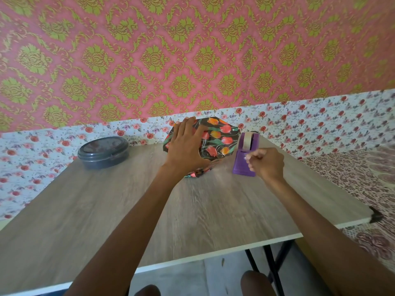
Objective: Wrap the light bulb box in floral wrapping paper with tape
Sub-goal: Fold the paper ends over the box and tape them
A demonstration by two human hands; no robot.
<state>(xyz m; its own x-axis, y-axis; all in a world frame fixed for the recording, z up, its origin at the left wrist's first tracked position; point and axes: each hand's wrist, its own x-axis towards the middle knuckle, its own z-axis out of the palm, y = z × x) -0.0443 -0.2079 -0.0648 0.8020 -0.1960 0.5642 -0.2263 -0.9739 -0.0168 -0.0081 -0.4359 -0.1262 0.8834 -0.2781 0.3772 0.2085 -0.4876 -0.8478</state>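
The box is covered in dark floral wrapping paper [215, 137] with red and orange tulips and lies at the far middle of the wooden table [106, 210]. My left hand [187, 146] presses flat on top of it, fingers straight. A loose paper end [197, 173] pokes out toward me below that hand. Just right of the package stands a purple tape dispenser [245, 154] with a roll of tape on it. My right hand [267, 164] is at the dispenser's near right side, fingers curled at the tape's end; the tape strip itself is too blurred to make out.
A round dark lidded container [103, 151] sits at the table's far left. Behind the table is a flowered cloth against a pink and green patterned wall. A patterned bedspread [367, 174] lies to the right. The table's black legs [275, 268] show below the near edge.
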